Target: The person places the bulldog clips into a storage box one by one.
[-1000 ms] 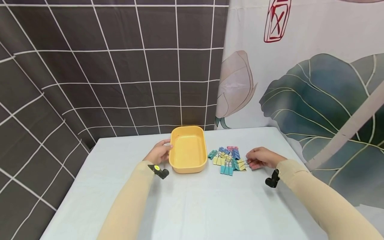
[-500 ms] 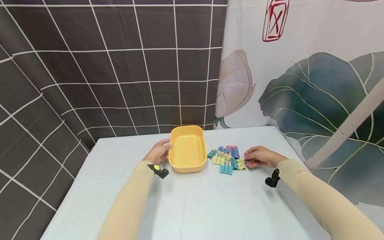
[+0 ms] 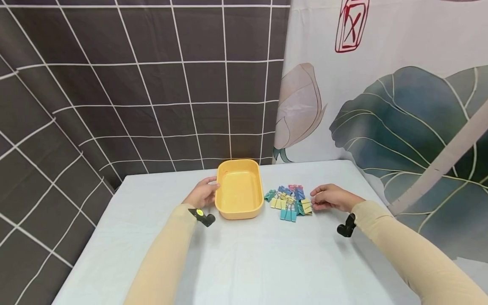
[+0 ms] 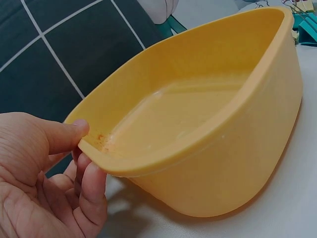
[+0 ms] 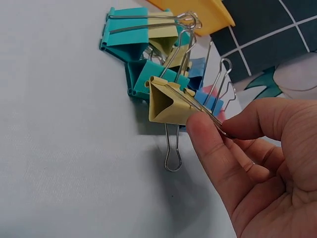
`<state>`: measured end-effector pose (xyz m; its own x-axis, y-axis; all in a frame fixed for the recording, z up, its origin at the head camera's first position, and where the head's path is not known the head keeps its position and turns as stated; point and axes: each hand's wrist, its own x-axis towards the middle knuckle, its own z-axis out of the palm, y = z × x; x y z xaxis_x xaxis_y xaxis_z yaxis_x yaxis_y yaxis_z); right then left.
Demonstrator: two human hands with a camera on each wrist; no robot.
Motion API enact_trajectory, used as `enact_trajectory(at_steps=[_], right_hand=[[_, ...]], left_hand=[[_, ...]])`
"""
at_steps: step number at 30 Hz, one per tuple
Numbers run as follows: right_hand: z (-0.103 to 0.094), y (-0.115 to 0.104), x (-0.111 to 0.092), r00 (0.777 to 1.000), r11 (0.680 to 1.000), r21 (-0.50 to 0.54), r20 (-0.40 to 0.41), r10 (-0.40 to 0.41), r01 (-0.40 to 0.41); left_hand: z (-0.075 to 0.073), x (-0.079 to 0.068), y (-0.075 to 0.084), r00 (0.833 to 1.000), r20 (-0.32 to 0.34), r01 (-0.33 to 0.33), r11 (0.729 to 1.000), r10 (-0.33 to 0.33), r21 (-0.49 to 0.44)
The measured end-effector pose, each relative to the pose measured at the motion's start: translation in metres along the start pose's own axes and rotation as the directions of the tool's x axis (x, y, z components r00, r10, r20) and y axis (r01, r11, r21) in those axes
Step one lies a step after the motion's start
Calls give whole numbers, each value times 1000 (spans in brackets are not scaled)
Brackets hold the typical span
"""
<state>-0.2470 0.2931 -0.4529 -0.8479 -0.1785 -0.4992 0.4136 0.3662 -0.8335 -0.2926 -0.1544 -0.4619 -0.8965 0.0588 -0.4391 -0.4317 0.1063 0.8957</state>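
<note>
My left hand (image 3: 202, 194) pinches the rim of a yellow plastic tub (image 3: 239, 190) at its left side. In the left wrist view the thumb lies over the rim (image 4: 198, 144), with curled fingers beneath it. To the right of the tub lies a heap of coloured binder clips (image 3: 284, 203), teal, yellow, blue and pink. At the heap's right edge my right hand (image 3: 332, 198) pinches a wire handle of a yellow binder clip (image 5: 171, 101) between thumb and fingertip. This clip's other handle (image 5: 173, 158) points away from the heap, and its body sits against a teal clip (image 5: 153, 74).
A white cloth covers the table (image 3: 244, 262). Behind it hangs a dark curtain (image 3: 152, 93) with a white grid, and to the right a white curtain (image 3: 366, 106) printed with leaves. Each wrist bears a small black camera.
My right hand has shifted slightly left and away from me, and its fingers have come together at the yellow clip's handle. The left hand and the tub stay put.
</note>
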Motion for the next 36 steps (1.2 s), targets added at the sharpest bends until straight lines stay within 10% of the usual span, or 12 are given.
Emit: enact_trajectory(at_steps=[36], right_hand=[[28,-86,21,995,995,-35,40,-94,96]], left_hand=[[0,1,-1,1000,-7,2,1000,-2,-6]])
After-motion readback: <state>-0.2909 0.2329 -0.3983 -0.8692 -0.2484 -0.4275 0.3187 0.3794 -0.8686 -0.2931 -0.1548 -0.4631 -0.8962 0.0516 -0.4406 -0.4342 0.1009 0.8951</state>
